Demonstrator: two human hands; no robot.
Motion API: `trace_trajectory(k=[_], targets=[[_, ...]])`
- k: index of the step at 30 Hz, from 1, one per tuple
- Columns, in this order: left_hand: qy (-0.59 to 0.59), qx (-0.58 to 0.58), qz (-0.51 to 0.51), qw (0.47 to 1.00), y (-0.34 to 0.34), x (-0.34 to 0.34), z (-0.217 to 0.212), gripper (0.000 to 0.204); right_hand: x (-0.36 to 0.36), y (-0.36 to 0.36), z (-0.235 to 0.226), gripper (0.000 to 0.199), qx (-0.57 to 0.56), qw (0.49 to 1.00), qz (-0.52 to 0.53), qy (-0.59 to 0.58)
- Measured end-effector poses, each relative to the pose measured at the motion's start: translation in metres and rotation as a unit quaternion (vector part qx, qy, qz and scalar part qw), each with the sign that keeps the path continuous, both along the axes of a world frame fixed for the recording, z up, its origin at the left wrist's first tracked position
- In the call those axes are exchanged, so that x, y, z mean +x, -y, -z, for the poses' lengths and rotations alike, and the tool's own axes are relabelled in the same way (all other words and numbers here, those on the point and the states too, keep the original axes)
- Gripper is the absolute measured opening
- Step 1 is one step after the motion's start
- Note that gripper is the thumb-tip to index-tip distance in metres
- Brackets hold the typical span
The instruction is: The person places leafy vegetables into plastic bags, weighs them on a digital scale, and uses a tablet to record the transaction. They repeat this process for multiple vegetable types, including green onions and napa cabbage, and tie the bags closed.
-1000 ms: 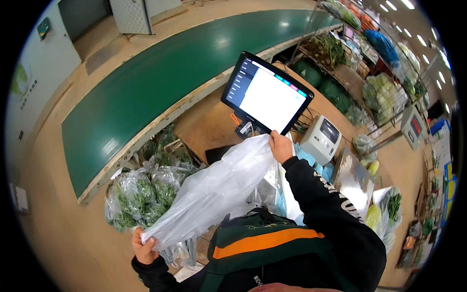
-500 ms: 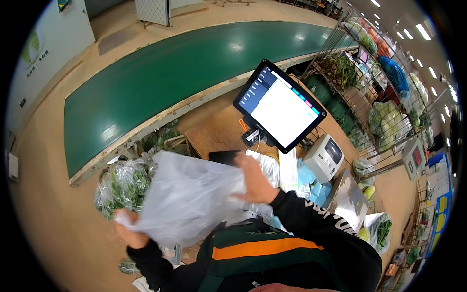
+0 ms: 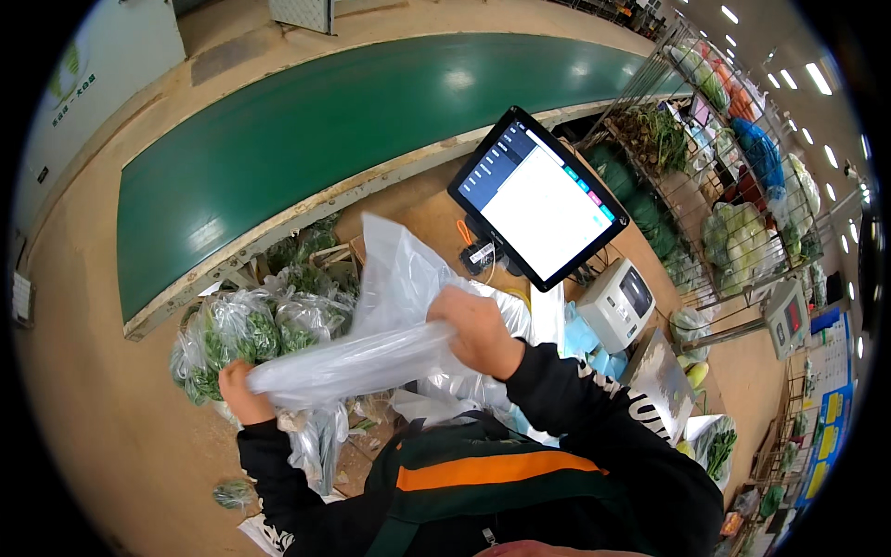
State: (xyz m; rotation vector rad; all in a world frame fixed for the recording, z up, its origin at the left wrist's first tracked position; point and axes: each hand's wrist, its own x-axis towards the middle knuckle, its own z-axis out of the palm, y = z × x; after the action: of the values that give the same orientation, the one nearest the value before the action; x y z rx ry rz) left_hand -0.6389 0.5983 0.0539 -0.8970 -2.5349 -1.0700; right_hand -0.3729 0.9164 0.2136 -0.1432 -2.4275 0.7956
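Observation:
Between my hands stretches a translucent plastic bag (image 3: 357,367), its near edge pulled nearly straight and its far part standing up in a peak. My left hand (image 3: 245,392) is closed on the bag's left end. At the other end my right hand (image 3: 477,331) grips it in a fist. Behind and left of the bag lie clear bags of leafy greens (image 3: 227,334). More crumpled plastic (image 3: 320,441) and loose leaf scraps lie below it, partly hidden by my arms and apron.
A tilted touchscreen monitor (image 3: 538,200) stands on the wooden table, with a label printer (image 3: 616,304) to its right. Beyond runs a long green conveyor belt (image 3: 306,139). A wire rack cart (image 3: 705,176) of bagged vegetables and a scale display (image 3: 787,318) stand at right.
The bag has gone from spread wide to drawn into a taut band along its near edge. My right hand has turned into a fist, and more of the bagged greens shows.

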Motion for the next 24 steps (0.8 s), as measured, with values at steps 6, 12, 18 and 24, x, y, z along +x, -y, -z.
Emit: trace_trajectory(k=[6, 12, 18, 24], targets=[[0.38, 0.409, -0.07, 0.827, 0.073, -0.02, 0.041, 0.016, 0.004, -0.056, 0.064, 0.037, 0.035, 0.99, 0.054, 0.122], [0.407, 0.303, -0.085, 0.857, 0.099, 0.003, 0.043, 0.036, -0.023, -0.193, 0.077, 0.072, 0.331, 0.867, 0.3, 0.22], [0.434, 0.322, -0.041, 0.841, 0.072, 0.021, 0.016, 0.037, -0.025, -0.187, 0.084, 0.074, 0.343, 0.849, 0.326, 0.234], [0.392, 0.301, 0.107, 0.863, -0.035, 0.12, -0.097, 0.025, -0.021, -0.017, 0.063, 0.105, 0.098, 0.994, -0.035, 0.04]])
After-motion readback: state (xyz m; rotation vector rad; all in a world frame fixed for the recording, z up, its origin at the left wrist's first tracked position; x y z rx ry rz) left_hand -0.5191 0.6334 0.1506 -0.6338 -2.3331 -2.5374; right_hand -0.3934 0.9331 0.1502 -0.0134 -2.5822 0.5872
